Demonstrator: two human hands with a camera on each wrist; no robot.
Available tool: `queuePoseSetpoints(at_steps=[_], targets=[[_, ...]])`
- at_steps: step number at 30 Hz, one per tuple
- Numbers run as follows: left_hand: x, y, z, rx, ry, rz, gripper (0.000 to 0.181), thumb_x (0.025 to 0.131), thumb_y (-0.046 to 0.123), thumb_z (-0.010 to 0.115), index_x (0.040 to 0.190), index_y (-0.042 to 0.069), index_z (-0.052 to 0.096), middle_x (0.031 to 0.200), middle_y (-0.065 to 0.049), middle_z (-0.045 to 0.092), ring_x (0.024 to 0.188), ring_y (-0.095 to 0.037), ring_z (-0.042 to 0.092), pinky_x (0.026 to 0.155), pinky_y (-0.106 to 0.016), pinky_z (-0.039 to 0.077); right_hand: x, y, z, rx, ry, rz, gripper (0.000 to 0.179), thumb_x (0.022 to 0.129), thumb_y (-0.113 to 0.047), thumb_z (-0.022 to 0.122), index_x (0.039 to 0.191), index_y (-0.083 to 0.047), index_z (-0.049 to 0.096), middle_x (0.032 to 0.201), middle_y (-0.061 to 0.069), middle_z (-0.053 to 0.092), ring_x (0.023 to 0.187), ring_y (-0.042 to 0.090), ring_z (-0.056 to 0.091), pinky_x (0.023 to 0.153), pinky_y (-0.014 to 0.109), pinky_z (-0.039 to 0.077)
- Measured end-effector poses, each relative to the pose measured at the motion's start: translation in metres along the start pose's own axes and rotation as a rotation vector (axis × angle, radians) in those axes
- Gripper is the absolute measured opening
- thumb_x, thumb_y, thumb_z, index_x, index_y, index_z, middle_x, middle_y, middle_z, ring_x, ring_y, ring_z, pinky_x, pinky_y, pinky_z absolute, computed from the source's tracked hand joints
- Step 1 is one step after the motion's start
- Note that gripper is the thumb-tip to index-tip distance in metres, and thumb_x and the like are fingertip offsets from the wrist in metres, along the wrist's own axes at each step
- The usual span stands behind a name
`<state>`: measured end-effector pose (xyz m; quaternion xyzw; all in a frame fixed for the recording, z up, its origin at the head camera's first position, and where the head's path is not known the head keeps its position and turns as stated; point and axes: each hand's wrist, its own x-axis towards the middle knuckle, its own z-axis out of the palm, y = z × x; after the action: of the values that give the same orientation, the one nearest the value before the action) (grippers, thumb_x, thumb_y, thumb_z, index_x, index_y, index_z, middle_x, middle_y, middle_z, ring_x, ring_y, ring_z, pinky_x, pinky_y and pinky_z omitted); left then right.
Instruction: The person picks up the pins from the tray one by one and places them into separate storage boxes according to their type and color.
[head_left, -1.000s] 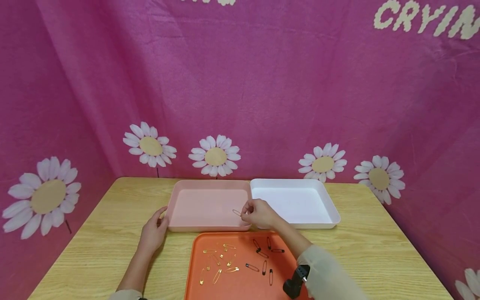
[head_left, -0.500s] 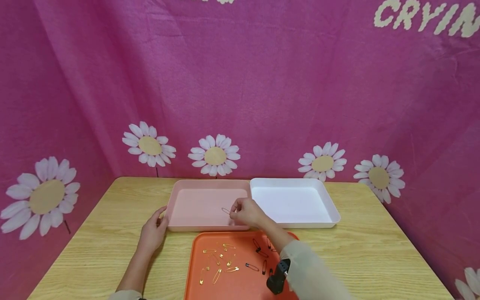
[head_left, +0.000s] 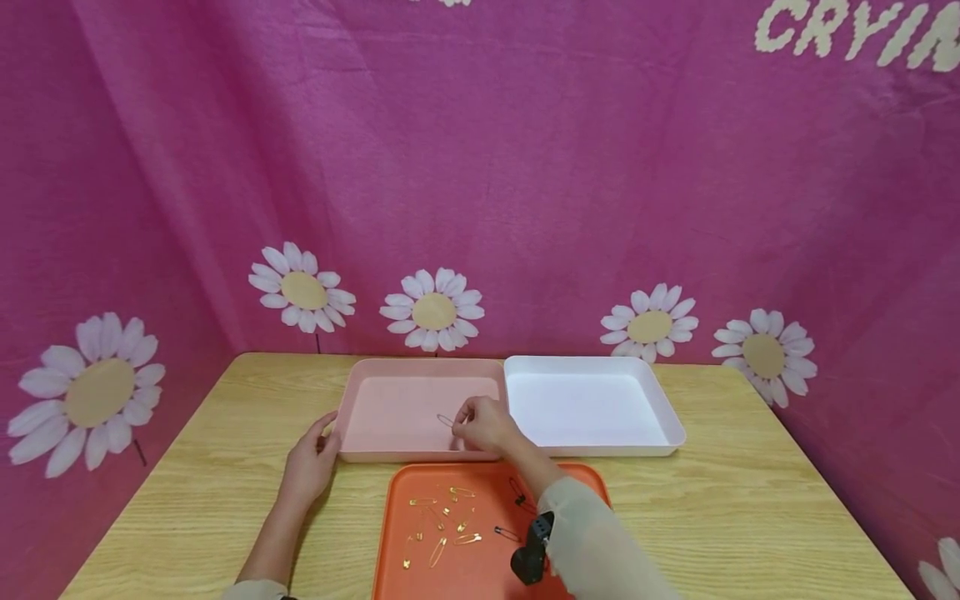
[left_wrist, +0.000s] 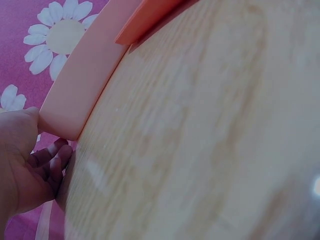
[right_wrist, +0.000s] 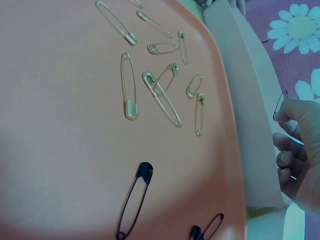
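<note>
Over the front right part of the pink tray point(head_left: 420, 392), my right hand point(head_left: 483, 425) pinches a dark safety pin point(head_left: 446, 420) between thumb and finger. In the right wrist view the same safety pin point(right_wrist: 280, 104) sticks up from the fingertips. My left hand point(head_left: 307, 462) rests against the pink tray's left side near its front corner. Seen from the left wrist, its thumb touches the tray wall point(left_wrist: 82, 85) and the other fingers are loosely bent below. Gold safety pins point(head_left: 438, 552) lie on the orange tray point(head_left: 393, 533), with black safety pins point(head_left: 506, 532) to their right.
A white tray point(head_left: 592, 408) adjoins the pink tray on the right. All the trays stand on a wooden table point(head_left: 750, 500). Behind it hangs a magenta curtain point(head_left: 525, 183) with printed daisies. My right forearm, with a black wrist device point(head_left: 532, 550), covers part of the orange tray.
My right hand has moved left with the safety pin, from the edge between the pink and white trays to over the pink tray. The left hand has kept its place.
</note>
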<state>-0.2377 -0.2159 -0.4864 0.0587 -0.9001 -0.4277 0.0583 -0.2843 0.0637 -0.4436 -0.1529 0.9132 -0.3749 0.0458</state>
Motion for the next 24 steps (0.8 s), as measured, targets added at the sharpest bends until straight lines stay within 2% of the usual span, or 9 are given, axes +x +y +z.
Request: queuePoseSetpoints(at_steps=[5,10,15,24], targets=[[-0.0005,0.0006,0.0009,-0.001,0.0,0.0,0.043,0.098,0.02,0.042,0.14,0.006,0.04,0.104,-0.021,0.056,0.095,-0.03,0.051,0.087,-0.045,0.041,0.0009,0.0033,0.0033,-0.039,-0.024,0.044,0.008,0.08,-0.016,0.064,0.075,-0.009,0.062,0.056,-0.003,0.051,0.05,0.009,0.045,0.049,0.022,0.035],[-0.0011,0.0018,0.0022,-0.015,0.007,0.005,0.043,0.098,0.019,0.042,0.139,0.005,0.041,0.107,-0.022,0.059,0.099,-0.031,0.054,0.089,-0.046,0.041,0.0019,0.0063,0.0061,-0.09,-0.019,0.068,0.008,0.08,-0.018,0.063,0.075,-0.012,0.062,0.057,-0.003,0.053,0.054,0.01,0.048,0.053,0.023,0.037],[-0.0011,0.0021,0.0029,-0.023,0.011,0.01,0.043,0.098,0.018,0.042,0.139,0.005,0.041,0.109,-0.023,0.059,0.101,-0.032,0.054,0.09,-0.047,0.041,0.0017,0.0065,0.0055,-0.113,0.011,0.054,0.008,0.083,-0.018,0.062,0.078,-0.011,0.063,0.065,-0.002,0.056,0.059,0.011,0.048,0.055,0.023,0.037],[-0.0013,0.001,0.0009,-0.024,0.014,0.008,0.043,0.098,0.02,0.042,0.139,0.005,0.041,0.114,-0.026,0.059,0.106,-0.035,0.054,0.094,-0.05,0.04,-0.0002,0.0043,-0.0002,-0.033,0.027,-0.013,0.008,0.084,-0.014,0.063,0.084,-0.007,0.066,0.07,0.001,0.057,0.06,0.011,0.046,0.055,0.023,0.038]])
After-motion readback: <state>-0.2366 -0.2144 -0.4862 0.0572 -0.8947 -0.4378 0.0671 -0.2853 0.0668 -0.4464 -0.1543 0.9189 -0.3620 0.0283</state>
